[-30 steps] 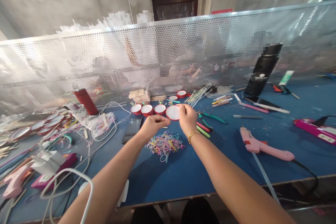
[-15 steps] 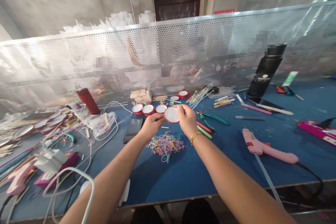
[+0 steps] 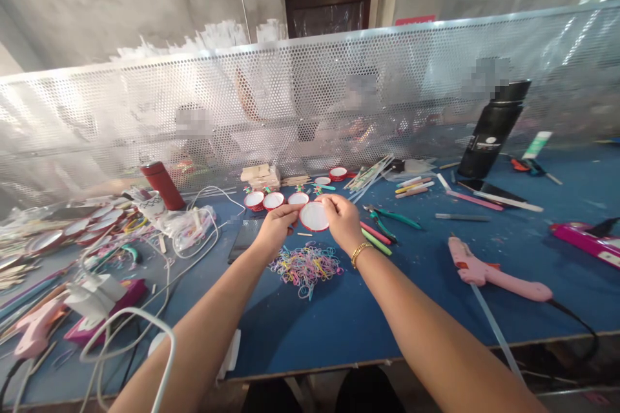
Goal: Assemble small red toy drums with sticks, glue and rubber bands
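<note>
Between my two hands is a small red-rimmed drum (image 3: 314,216), its round white face tilted up toward me. My left hand (image 3: 279,227) pinches its left edge with thumb and fingers. On the opposite edge, my right hand (image 3: 343,216) grips it, thumb on top; a gold bracelet circles that wrist. Similar drums with red sides (image 3: 254,201) stand in a row just behind, topped by small colourful figures. Below the hands lies a loose heap of pastel rubber bands (image 3: 307,266). A short wooden stick (image 3: 305,234) rests between the heap and the held drum.
Teal pliers (image 3: 387,219) and coloured sticks lie right of my hands. Farther right are a pink glue gun (image 3: 494,271) and a black bottle (image 3: 494,129). White cables (image 3: 169,277), a red flask (image 3: 162,185) and more drums crowd the left. A perforated metal screen (image 3: 271,103) borders the back.
The held drum has come slightly down and left, and its white face shows more fully. My left hand has shifted a little left and down with it.
</note>
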Demonstrator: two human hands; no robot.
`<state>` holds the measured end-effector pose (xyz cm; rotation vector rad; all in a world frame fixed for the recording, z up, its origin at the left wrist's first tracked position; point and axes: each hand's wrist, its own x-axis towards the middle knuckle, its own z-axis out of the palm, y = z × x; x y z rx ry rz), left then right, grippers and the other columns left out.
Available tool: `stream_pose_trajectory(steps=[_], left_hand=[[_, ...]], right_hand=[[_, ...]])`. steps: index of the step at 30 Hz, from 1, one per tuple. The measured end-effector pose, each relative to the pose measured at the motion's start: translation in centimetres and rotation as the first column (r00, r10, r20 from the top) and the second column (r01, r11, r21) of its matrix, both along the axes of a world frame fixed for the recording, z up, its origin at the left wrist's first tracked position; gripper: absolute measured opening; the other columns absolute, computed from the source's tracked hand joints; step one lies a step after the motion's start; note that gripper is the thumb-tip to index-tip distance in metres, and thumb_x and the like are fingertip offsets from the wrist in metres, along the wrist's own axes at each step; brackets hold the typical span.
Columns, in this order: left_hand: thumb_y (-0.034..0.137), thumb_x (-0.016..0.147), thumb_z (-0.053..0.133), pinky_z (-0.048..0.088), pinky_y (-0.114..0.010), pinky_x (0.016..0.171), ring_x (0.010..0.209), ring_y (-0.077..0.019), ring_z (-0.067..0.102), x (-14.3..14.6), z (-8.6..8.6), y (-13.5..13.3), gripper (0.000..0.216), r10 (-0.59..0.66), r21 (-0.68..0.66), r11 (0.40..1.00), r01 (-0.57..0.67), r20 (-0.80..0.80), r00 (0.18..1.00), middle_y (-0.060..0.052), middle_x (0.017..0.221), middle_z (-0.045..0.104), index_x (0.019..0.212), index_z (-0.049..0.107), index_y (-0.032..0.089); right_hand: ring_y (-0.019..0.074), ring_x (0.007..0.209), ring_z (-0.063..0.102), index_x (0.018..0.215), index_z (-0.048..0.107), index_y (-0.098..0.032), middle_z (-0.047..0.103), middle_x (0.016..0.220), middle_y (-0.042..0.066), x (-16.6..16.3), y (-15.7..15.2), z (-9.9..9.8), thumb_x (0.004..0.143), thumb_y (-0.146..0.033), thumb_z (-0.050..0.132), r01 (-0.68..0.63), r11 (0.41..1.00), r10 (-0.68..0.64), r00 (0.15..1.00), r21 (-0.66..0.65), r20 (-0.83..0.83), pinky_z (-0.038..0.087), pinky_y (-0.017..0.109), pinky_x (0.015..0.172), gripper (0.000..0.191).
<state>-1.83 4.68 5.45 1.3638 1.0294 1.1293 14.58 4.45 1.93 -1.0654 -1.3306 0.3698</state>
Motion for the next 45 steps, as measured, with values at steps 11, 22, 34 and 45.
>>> stream_pose_trajectory(steps=[11,22,34,45], left_hand=[[0.034,0.059,0.070,0.029,-0.021,0.053,0.059,-0.0098,0.045,-0.16,0.17,0.00,0.034,0.023,0.009,1.000,-0.023,-0.017,1.000,-0.001,0.065,0.057,0.086,0.077,0.015],[0.032,0.059,0.070,0.029,-0.021,0.053,0.060,-0.0098,0.046,0.02,0.45,-0.26,0.032,0.053,0.001,0.999,-0.053,-0.010,0.999,-0.001,0.064,0.058,0.084,0.078,0.015],[0.032,0.061,0.068,0.032,-0.022,0.054,0.061,-0.0107,0.048,-0.06,0.43,-0.34,0.035,0.071,0.038,0.997,-0.070,-0.026,0.997,-0.001,0.062,0.057,0.089,0.078,0.014],[0.025,0.058,0.067,0.021,-0.020,0.046,0.051,-0.0081,0.044,-0.07,0.40,0.08,0.018,0.091,-0.113,0.989,-0.096,-0.048,0.995,0.002,0.057,0.052,0.072,0.069,0.015]], right_hand=[[0.0240,0.090,0.064,0.082,0.069,-0.018,0.071,0.080,0.007,-0.20,-0.12,0.01,0.088,-0.036,0.046,-0.072,0.997,0.073,0.997,-0.024,0.031,0.048,0.033,0.080,0.030],[0.0226,0.087,0.064,0.083,0.069,-0.018,0.073,0.086,0.008,-0.30,-0.08,-0.09,0.088,-0.037,0.046,-0.073,0.996,0.074,0.997,-0.044,0.034,0.048,0.031,0.077,0.030],[0.0241,0.090,0.065,0.083,0.069,-0.019,0.071,0.079,0.007,-0.22,-0.17,0.01,0.089,-0.038,0.045,-0.047,0.999,0.047,0.998,-0.015,0.035,0.049,0.034,0.081,0.031],[0.0234,0.090,0.066,0.089,0.071,-0.018,0.075,0.092,0.009,-0.26,-0.32,0.01,0.091,-0.037,0.045,0.002,1.000,-0.003,1.000,0.026,0.031,0.049,0.033,0.082,0.032]])
